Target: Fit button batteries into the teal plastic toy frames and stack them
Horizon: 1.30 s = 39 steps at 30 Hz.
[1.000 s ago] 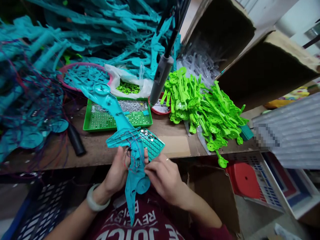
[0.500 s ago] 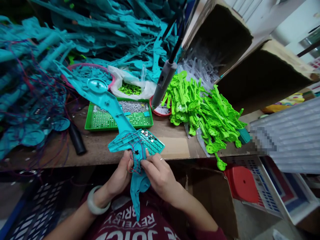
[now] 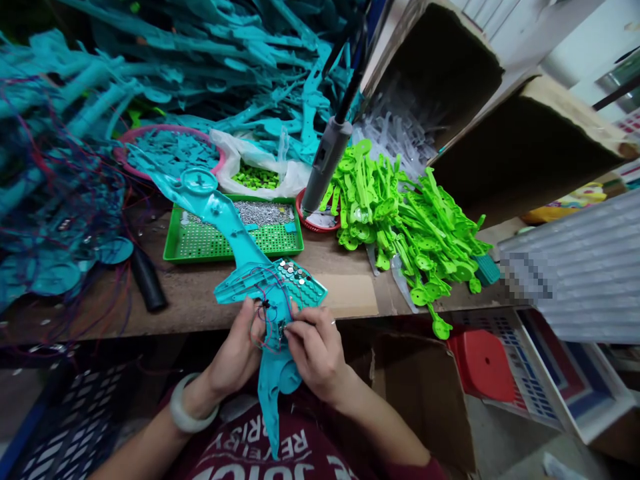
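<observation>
- Wooden surface [image 3: 193,297], crowded along its back by a heap of teal pieces [image 3: 220,73]; piling them there presumably leaves the front strip for handwork.
- One long teal part [image 3: 240,240] slants from above the surface's front edge toward the person's lap, its far end over the green tray [image 3: 200,248]. Its ribbed, wired face is up, likely so that the fingers can get at the inside.
- The left hand [image 3: 227,360] has its grip clasped around the part's left side, thumb on top; this seems to carry the weight.
- The right hand [image 3: 315,353] bends its fingertips together against the part's right side, below the wires [image 3: 289,293]. Whether that grip pinches something small or only presses, I cannot tell.
- A small textured tray [image 3: 310,291] with metal discs sits just beyond the right hand, partly covered by the part, probably for a short reach.
- A grey tool [image 3: 326,160] hangs nose-down over the red basket [image 3: 327,227], perhaps to be within reach without taking up room below.
- Bright green pieces [image 3: 405,227] lie heaped to the right, apart from the teal ones, which suggests sorting by kind.
</observation>
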Tool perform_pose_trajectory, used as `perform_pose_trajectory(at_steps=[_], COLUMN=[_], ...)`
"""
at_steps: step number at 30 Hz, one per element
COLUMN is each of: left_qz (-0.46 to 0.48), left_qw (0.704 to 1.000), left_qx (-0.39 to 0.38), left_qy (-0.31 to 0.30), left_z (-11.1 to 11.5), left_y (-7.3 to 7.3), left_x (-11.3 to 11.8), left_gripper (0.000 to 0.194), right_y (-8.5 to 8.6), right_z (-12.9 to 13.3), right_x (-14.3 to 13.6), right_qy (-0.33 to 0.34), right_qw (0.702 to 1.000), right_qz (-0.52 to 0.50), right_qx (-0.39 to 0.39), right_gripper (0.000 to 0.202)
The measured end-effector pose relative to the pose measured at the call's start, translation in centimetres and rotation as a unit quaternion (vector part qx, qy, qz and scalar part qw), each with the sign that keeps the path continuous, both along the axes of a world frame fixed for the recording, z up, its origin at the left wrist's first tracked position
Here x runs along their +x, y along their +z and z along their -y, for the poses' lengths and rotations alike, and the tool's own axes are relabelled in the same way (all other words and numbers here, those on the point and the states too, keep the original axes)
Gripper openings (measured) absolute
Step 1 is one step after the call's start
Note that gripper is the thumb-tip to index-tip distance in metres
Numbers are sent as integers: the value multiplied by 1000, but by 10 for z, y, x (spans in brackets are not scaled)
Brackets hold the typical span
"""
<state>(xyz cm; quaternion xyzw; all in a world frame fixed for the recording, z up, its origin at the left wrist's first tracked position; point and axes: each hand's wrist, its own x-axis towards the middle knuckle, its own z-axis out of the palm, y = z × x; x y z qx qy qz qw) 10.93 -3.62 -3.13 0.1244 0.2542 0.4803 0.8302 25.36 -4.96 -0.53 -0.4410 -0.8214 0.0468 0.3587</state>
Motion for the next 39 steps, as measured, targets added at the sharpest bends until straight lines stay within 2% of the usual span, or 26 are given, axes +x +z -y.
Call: perform_pose_trajectory(at_steps=[5,8,10,12,14,18,21,24,27,30,32,35,39], left_qz=[-51,-101,-152,-203,-225,-211,-189,-181,-184,-184,-172,-146,-140], left_qw=[998,993,985,974,968,974,979,980,978,975,974,976,978], left_qx=[-14,-35,-49,-61,-63,-52,-58,-66,-72,-82,-94,-106,-105], left_qy=[32,52,59,79,90,61,44,48,65,94,118,124,113], left_z=[3,4,3,-1,-4,-3,-2,-6,-12,-16,-17,-15,-11], left_y=[-2,-2,-1,1,3,3,-1,-2,1,5,8,10,8], left_x=[3,1,-3,-7,-11,-18,-21,-22,-21,-17,-13,-9,-6], left_gripper=[44,40,41,43,44,53,61,65,66,66,67,72,75], right_y=[1,3,1,-4,-11,-25,-30,-26,-13,1,4,-2,-13], right_z=[2,-1,-12,-31,-54,-87,-95,-93,-79,-53,-36,-22,-21], right_x=[3,14,26,37,45,43,37,36,32,18,4,-10,-13], right_qy=[41,71,20,-48,-65,-14,4,10,35,102,128,100,74], right_qw=[997,997,997,991,985,966,951,950,971,983,987,995,997], right_qz=[61,20,-52,-79,-27,123,187,179,72,-35,-29,14,21], right_qx=[18,-17,-52,-100,-155,-225,-247,-256,-225,-148,-87,-16,13], right_gripper=[17,21,22,19,17,11,8,9,8,8,12,12,13])
